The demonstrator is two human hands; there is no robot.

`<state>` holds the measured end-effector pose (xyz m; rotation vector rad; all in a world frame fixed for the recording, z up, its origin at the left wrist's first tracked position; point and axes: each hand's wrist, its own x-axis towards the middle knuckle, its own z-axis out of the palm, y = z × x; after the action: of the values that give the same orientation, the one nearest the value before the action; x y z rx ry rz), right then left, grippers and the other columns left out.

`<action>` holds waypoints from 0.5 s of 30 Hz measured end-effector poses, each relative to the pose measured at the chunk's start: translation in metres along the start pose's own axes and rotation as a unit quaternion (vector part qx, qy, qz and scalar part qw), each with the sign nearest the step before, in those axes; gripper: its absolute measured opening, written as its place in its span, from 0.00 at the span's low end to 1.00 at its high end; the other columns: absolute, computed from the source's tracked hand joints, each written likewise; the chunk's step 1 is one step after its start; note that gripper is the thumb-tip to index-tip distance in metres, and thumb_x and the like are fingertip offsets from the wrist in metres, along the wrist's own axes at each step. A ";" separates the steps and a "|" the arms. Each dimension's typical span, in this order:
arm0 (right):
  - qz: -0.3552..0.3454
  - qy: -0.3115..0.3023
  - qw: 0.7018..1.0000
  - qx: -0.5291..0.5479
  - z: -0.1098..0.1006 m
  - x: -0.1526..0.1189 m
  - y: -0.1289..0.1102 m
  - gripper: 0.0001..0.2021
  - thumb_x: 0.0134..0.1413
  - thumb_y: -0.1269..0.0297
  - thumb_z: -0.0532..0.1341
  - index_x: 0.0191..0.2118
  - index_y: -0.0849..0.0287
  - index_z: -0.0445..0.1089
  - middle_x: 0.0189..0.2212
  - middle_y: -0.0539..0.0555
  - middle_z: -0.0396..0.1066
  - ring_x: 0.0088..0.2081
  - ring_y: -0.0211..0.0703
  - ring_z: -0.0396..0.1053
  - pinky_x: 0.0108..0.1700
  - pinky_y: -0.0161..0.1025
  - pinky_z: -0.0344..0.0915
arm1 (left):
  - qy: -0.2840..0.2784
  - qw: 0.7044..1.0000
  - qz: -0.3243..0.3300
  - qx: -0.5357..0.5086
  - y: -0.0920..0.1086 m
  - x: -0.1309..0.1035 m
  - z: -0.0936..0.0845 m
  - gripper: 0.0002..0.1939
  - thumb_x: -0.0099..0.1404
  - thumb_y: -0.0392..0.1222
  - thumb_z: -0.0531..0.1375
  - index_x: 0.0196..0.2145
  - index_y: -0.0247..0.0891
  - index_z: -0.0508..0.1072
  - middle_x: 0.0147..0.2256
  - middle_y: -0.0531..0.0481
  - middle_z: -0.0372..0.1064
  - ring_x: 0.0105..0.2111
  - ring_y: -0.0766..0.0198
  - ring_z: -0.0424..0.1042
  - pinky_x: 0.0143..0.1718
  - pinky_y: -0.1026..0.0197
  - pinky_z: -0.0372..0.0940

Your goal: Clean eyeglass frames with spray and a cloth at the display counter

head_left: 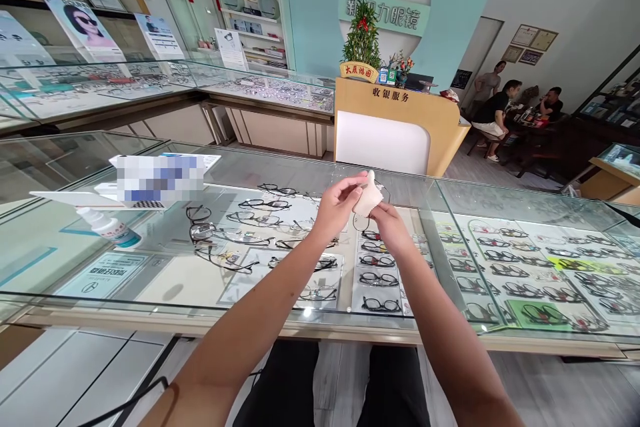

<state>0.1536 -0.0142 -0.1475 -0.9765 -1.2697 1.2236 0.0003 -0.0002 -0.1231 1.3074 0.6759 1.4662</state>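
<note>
2 bare hands, raised over the glass counter (280, 165), clock positions read from the cloth they share.

Item: 1 pale cloth (369, 196), bunched, with a zigzag edge, between the hands.
Item: left hand (341, 205), at 8 o'clock, thumb and fingers pinching the cloth.
Item: right hand (393, 223), at 5 o'clock, fingers closed on the cloth's lower edge.
Item: 1 thin-rimmed pair of glasses (361, 222), partly hidden by the cloth, 1 rim showing just below it; which hand bears it, cannot tell.
Item: 1 spray bottle (116, 232), white top, blue-green band, leaning, at 9 o'clock.
Item: 1 white stand (113, 192), partly pixelated, near the bottle.
Item: dark-framed spectacles (203, 232), grouped at 8 o'clock.
Item: 1 column of eyeglass frames (379, 279), at 6 o'clock, under glass.
Item: 1 green sheet (515, 310), bearing frames, at 4 o'clock.
Item: 1 wood-toned desk (383, 137), at 12 to 1 o'clock, carrying 1 leafy plant (361, 43).
Item: 3 people (500, 107), well apart, at 2 o'clock.
</note>
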 end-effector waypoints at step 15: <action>-0.020 -0.074 0.997 -0.022 -0.007 -0.005 -0.014 0.11 0.60 0.55 0.64 0.32 0.50 0.84 0.29 0.49 0.71 0.36 0.46 0.61 0.42 0.43 0.57 | -0.024 0.988 -0.130 0.078 -0.004 0.010 -0.017 0.29 0.64 0.71 0.72 0.31 0.38 0.81 0.25 0.51 0.70 0.30 0.60 0.69 0.36 0.57 0.63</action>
<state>0.1624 -0.0199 -0.1353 -0.9003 -1.4300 1.2606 -0.0135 0.0138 -0.1269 1.3136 0.9077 1.1858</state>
